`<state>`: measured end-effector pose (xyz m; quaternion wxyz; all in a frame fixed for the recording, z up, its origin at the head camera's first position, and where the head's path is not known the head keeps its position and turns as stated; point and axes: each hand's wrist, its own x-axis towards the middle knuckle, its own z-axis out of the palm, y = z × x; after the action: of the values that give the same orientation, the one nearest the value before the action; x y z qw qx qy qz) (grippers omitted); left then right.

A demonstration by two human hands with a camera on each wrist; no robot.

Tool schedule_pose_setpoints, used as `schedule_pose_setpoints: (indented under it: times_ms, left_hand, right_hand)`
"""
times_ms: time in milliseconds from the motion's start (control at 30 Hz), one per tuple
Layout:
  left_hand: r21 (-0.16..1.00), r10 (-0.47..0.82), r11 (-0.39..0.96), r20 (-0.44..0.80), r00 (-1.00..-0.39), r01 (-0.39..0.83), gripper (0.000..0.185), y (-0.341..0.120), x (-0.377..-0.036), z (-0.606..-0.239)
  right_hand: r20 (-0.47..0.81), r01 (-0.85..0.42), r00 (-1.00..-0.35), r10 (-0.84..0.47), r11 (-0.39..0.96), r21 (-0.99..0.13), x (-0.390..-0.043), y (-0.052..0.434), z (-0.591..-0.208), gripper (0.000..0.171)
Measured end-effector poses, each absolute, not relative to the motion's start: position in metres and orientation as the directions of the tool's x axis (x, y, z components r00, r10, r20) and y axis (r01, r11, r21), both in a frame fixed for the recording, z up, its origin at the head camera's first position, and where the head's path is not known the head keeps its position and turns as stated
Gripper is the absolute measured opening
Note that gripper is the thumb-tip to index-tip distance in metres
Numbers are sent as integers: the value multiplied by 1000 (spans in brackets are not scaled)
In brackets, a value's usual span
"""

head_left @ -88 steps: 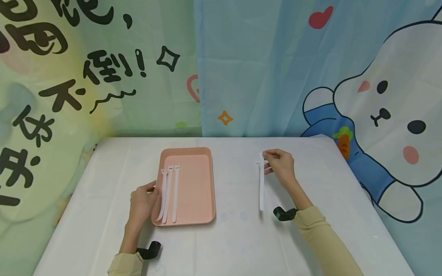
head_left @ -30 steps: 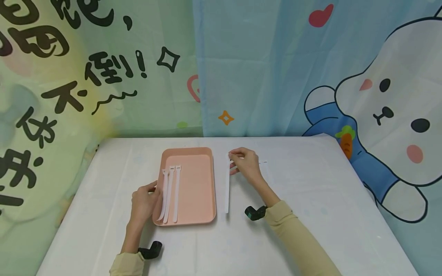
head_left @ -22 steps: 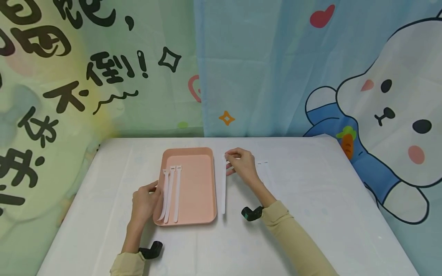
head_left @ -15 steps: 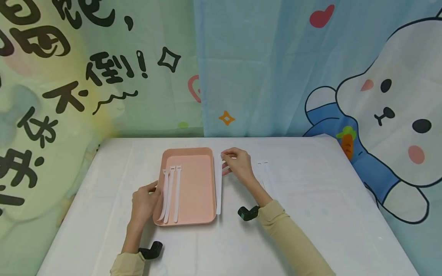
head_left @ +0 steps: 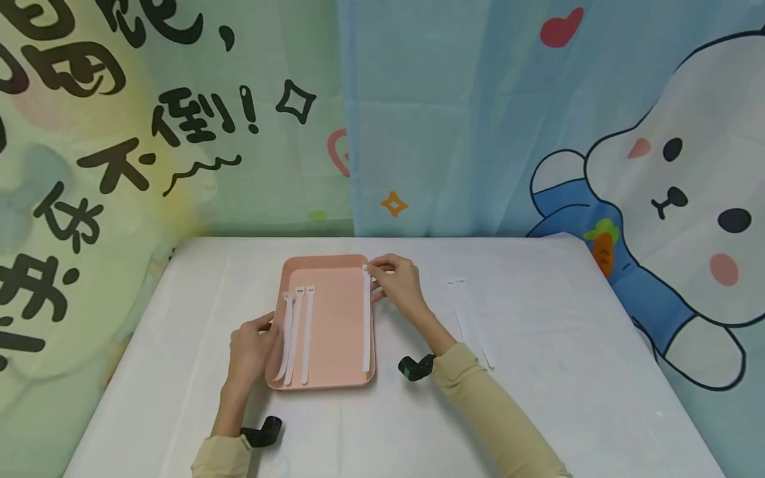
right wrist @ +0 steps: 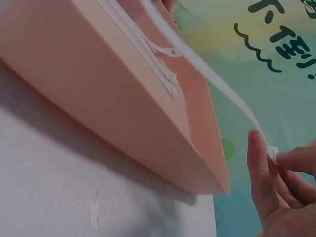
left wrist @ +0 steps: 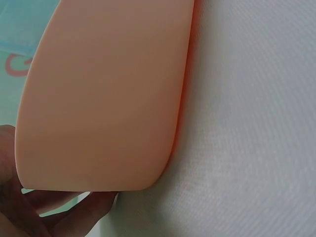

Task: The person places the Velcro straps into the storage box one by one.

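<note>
A pink tray (head_left: 335, 312) lies on the white table (head_left: 388, 425) with three white strips (head_left: 297, 332) along its left side. My right hand (head_left: 391, 282) pinches the top end of another white strip (head_left: 366, 318), which hangs over the tray's right edge; the right wrist view shows this strip (right wrist: 217, 81) held between thumb and fingers (right wrist: 256, 163) above the tray (right wrist: 98, 89). My left hand (head_left: 254, 342) grips the tray's left rim, its fingers (left wrist: 54, 217) under the tray's corner (left wrist: 103, 98). Two more white strips (head_left: 469, 318) lie on the table to the right.
A printed cloth backdrop (head_left: 418, 113) with a rabbit and black characters hangs close behind the table's far edge. Black wrist straps (head_left: 415, 366) sit on both forearms.
My right hand has carried the white strip leftward from the table's right side to the tray's right edge. Left hand and tray have stayed put.
</note>
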<state>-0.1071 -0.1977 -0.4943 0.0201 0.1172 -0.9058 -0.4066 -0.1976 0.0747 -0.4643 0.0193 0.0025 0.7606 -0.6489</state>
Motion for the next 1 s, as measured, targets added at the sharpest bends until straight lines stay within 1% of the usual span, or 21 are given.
schedule_pose_setpoints:
  times_ms: [567,800,1000]
  left_hand:
    - [739,-232,640,-77,-970,-211,41,-198,-111,-497]
    - [741,-231,636,-81,-970,-214,42,-198,-110,-497]
    - [740,-230,637,-87,-969,-217,42,-199,-109,-496]
  right_hand:
    - [-89,79,-993,-76,125,-989,-199,46,-470,19]
    - [-112,94,-989,-99,172,-981,-201,34,-476,17]
    - [-120,96,-983,-139,168,-981,-200,26,-479,19]
